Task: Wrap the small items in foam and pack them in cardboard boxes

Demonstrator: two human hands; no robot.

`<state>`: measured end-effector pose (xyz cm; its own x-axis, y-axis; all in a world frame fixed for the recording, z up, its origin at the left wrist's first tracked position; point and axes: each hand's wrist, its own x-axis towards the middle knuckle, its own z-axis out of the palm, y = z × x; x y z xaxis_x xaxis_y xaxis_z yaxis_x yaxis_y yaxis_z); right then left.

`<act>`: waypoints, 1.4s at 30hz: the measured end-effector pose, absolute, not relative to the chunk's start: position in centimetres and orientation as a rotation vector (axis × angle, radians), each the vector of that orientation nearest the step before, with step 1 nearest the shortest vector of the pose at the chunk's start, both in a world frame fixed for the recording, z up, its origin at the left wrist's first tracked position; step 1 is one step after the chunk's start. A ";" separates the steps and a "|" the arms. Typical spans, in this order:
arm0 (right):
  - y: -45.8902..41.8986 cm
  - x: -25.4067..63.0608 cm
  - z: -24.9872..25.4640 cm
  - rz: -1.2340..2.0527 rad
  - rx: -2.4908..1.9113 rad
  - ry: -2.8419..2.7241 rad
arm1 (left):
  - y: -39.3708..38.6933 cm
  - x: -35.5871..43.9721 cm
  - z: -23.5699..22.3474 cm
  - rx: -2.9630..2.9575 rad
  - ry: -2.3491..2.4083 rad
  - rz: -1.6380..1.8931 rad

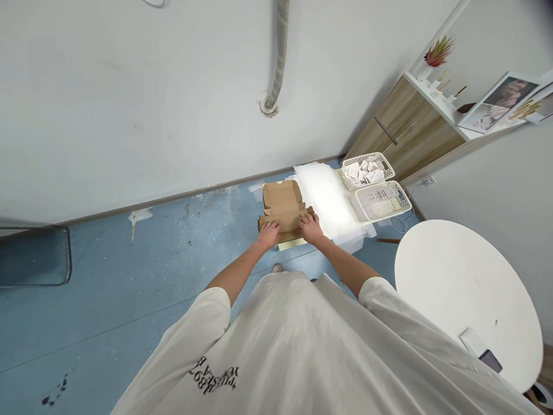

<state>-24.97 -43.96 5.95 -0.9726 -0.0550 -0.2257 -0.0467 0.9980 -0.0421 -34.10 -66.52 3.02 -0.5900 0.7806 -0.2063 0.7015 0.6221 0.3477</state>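
A flat brown cardboard box (283, 203) lies on the blue floor (173, 248), its lid flap open toward the wall. My left hand (268, 234) presses on the box's near left edge. My right hand (311, 228) grips the near right edge, fingers over a folded flap. Both arms reach down from above my white T-shirt. A pale yellow sheet (294, 244) pokes out from under the box's near side.
A stack of white foam sheets (330, 204) lies right of the box. Beyond it stand two white baskets, one with small packets (366, 169), one lower (381, 201). A round white table (466, 294) is at right, a wooden cabinet (406, 135) behind, a chair leg (67, 253) at left.
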 end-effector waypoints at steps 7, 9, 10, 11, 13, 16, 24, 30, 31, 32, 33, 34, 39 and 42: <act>-45.1 -25.3 5.4 -0.051 -0.034 2.899 | -67.1 -34.2 4.7 1.204 2.511 0.342; -45.1 -25.2 5.5 -0.079 0.007 2.912 | -67.3 -34.1 5.5 1.273 2.526 0.379; -45.1 -25.1 5.6 -0.095 0.026 2.921 | -67.4 -34.0 5.9 1.312 2.533 0.409; -45.1 -25.0 5.7 -0.113 0.040 2.934 | -67.4 -33.9 6.3 1.348 2.537 0.440; -45.0 -24.8 6.1 -0.155 0.052 2.964 | -67.3 -33.8 7.3 1.405 2.536 0.487; -44.7 -24.6 6.7 -0.208 0.054 2.996 | -67.0 -34.0 9.0 1.462 2.535 0.497; -43.5 -25.5 9.7 -0.257 0.129 3.122 | -66.1 -35.3 14.1 1.558 2.656 0.670; -41.0 -25.6 14.2 -0.260 0.216 3.268 | -63.6 -35.5 17.6 1.715 2.658 0.863; -40.4 -25.3 14.9 -0.251 0.238 3.285 | -62.9 -35.3 18.1 1.735 2.648 0.888; -39.7 -24.9 15.5 -0.241 0.268 3.299 | -62.2 -35.1 18.5 1.753 2.636 0.906; -39.0 -24.3 16.1 -0.232 0.304 3.311 | -61.3 -34.7 19.0 1.774 2.623 0.914; -38.3 -23.6 16.6 -0.225 0.344 3.321 | -60.4 -34.3 19.3 1.801 2.607 0.913; -34.0 -17.8 18.0 -0.201 0.588 3.316 | -54.4 -31.4 20.3 1.926 2.491 0.875; -31.0 -12.8 18.1 -0.169 0.728 3.278 | -49.7 -28.7 20.1 1.958 2.425 0.870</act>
